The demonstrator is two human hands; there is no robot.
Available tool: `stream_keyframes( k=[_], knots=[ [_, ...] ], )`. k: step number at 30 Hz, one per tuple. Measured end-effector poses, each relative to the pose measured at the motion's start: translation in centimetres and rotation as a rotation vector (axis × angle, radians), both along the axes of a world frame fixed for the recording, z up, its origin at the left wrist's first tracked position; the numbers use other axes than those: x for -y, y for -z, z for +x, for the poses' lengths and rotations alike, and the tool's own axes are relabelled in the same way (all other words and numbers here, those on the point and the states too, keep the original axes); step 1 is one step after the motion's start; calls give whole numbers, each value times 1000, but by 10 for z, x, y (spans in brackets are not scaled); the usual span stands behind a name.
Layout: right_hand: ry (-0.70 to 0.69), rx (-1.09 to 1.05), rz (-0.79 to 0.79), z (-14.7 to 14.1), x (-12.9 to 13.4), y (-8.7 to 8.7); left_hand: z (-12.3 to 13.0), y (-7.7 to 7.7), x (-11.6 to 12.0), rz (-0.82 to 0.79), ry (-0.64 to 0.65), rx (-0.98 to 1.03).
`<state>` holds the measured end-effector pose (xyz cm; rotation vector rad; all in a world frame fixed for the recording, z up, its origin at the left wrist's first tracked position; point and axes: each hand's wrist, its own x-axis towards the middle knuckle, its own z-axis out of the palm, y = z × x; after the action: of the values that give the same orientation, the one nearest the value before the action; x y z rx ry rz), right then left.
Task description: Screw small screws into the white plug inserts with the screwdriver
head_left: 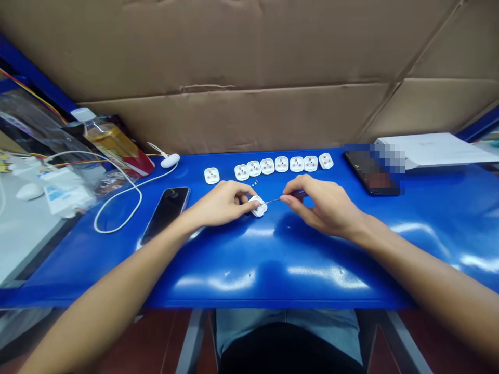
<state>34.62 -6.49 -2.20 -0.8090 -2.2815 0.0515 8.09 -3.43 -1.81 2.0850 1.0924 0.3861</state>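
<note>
My left hand (230,202) pinches a small white plastic housing (259,210) against the blue table, its thumb lying on the left part. From the right, my right hand (322,205) grips a thin screwdriver (298,194) with a dark handle. The metal shaft points left and its tip reaches the housing near my left thumb; the exact contact is too small to tell. A few tiny metal parts (254,183) lie just behind the housing. Farther back stands a row of several similar white housings (281,164) with metal bits inside, one of them (211,175) apart at the left.
A black phone (166,210) lies left of my left forearm, near a looped white cable (141,195). A bottle (117,145) leans at the back left. At the back right are a dark device (372,174) and a white box (432,148). Cardboard (241,119) lines the table's rear.
</note>
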Motion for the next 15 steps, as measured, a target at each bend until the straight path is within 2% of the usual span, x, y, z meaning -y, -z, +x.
stream_keyframes(
  k=[7, 12, 15],
  knots=[
    [-20, -10, 4, -2, 0, 2, 0, 3, -1, 10, 14, 45],
    [115, -24, 15, -3, 4, 2, 2, 3, 1, -50, -1, 60],
    [107, 5, 38, -4, 5, -1, 3, 3, 1, -69, -1, 51]
  ],
)
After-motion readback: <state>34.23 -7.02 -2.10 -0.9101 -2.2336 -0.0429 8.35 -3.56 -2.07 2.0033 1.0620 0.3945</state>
